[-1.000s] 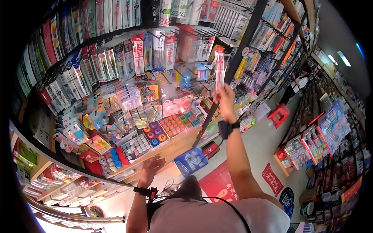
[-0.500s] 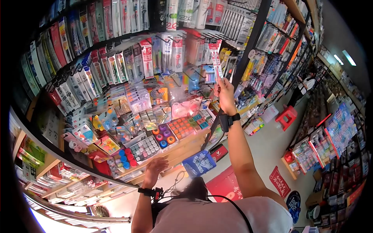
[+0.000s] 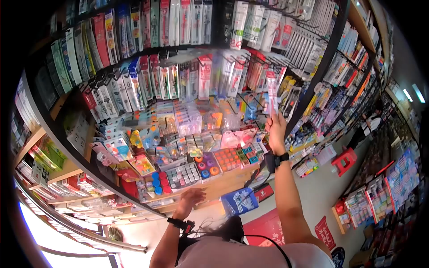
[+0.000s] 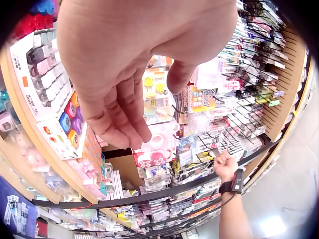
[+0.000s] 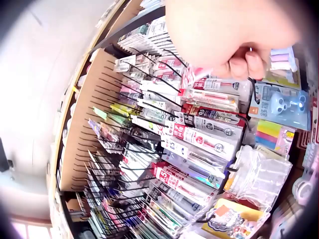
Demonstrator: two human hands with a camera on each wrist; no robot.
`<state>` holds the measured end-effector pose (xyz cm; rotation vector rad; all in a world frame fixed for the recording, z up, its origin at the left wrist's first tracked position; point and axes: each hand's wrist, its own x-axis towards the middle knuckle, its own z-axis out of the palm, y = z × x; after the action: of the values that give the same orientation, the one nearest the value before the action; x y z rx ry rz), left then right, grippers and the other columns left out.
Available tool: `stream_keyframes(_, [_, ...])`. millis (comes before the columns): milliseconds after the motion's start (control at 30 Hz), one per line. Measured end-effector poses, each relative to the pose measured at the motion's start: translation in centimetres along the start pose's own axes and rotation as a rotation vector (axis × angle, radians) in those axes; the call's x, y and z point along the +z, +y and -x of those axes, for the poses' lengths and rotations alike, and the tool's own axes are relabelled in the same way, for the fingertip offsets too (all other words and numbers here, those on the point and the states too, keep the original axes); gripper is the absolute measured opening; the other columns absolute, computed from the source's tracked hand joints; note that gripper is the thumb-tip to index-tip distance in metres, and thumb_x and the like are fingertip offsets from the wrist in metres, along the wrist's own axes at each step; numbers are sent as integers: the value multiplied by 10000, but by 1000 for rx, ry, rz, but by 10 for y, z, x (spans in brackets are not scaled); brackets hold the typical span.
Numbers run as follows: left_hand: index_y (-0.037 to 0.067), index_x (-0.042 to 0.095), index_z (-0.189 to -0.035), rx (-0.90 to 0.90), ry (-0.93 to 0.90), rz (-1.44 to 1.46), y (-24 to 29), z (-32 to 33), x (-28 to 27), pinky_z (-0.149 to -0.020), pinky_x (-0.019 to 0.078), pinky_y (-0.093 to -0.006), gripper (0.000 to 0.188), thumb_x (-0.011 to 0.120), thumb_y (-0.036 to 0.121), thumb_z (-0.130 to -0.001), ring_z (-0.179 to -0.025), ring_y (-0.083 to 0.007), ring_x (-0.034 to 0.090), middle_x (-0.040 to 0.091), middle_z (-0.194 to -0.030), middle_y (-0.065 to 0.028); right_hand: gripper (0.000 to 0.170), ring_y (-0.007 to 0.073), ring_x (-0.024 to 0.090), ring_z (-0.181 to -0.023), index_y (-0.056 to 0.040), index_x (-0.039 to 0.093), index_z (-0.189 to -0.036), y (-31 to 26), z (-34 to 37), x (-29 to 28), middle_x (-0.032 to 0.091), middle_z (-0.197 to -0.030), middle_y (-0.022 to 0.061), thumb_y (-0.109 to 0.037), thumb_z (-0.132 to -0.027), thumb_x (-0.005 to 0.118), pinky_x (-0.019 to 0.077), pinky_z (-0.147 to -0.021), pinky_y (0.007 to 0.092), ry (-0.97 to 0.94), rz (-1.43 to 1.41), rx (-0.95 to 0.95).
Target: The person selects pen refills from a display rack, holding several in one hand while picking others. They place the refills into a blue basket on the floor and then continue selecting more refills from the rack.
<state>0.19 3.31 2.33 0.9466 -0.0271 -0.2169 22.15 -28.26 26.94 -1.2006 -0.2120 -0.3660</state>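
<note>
I find my right hand (image 3: 277, 133) pinching a red-and-white packet (image 3: 271, 94), my left hand (image 3: 190, 203) (holding nothing) relaxed. Positioning the packet seems underway; next calls for clearing the hooks (image 5: 174, 57).

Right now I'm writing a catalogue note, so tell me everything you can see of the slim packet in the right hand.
The packet is long and narrow, red at the top with a pale pink-and-white body, and looks like thin plastic. Its print is too blurred to read, and its contents can't be made out. The right hand pinches its lower end, partly covering it, and holds it nearly upright before the shelf display. Whether it touches anything behind it can't be told.
</note>
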Motion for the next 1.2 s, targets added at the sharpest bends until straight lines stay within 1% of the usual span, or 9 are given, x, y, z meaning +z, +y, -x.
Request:
stream_keyframes(100, [2,619,-1152,-1,21,-41,5,-1,3,-875,513,-390,439,485,396,-1013,-962,-247,661,681,-1101,-139,260,46,313,-511,-124,429,-831,1,-6,4,356,-619,-63,-261,-1036,510,233,-461,236,134,-35,-111])
stream_keyframes(300, [4,602,-1205,-19,25,-19,4,-2,-5,-872,524,-375,431,472,374,-1027,-982,-261,671,688,-1108,-161,269,49,309,-526,-106,422,-830,4,-8,9,335,-634,-62,-254,-1035,516,244,-472,241,-99,-36,-10])
stream_keyframes(367, [6,601,-1213,-33,63,-19,5,-2,-5,-867,519,-375,419,476,360,-1025,-980,-260,670,693,-1100,-160,267,45,315,-535,-102,430,-838,4,-9,10,342,-639,-60,-261,-1037,510,252,-476,234,101,-88,-113])
stream_keyframes(500, [7,600,-1218,-37,69,-19,1,-3,-10,-875,510,-379,429,482,369,-1020,-977,-262,670,693,-1114,-159,226,44,351,-534,-78,492,-902,-1,-7,15,385,-642,-50,-263,-1023,537,275,-474,218,155,-61,-105])
stream_keyframes(567, [0,599,-1214,-45,65,-13,0,-7,-11,-885,506,-383,447,491,385,-1015,-985,-267,668,693,-1118,-156,212,46,357,-533,-61,534,-975,3,-10,7,400,-646,-49,-267,-1022,539,286,-471,214,27,-22,-95])
stream_keyframes(700, [-1,590,-1225,-24,4,10,-3,-10,-12,-905,507,-392,435,488,368,-1018,-1026,-266,659,676,-1162,-159,201,58,394,-492,-116,519,-881,8,-16,3,435,-619,-47,-267,-1008,557,296,-430,218,338,-14,-237])
stream_keyframes(833, [6,571,-1242,43,-60,-3,-5,-6,-12,-956,495,-385,411,487,343,-1021,-1070,-261,648,640,-1242,-179,223,35,412,-498,-107,520,-891,-5,-12,8,455,-612,-50,-289,-1018,541,292,-422,210,287,41,-272])
stream_keyframes(900, [-1,559,-1268,35,-74,-9,-1,-5,-7,-954,494,-381,420,489,330,-1020,-1060,-254,647,657,-1190,-162,257,34,349,-482,-97,502,-866,-12,-9,10,422,-624,-51,-298,-1023,534,257,-435,218,-44,57,-158])
stream_keyframes(1200, [15,589,-1233,-25,31,-14,7,-1,2,-914,509,-363,360,463,288,-1035,-1006,-223,655,676,-1144,-139,303,38,336,-484,-83,438,-828,-20,1,28,395,-614,-45,-290,-1043,497,249,-457,216,142,-35,-381])
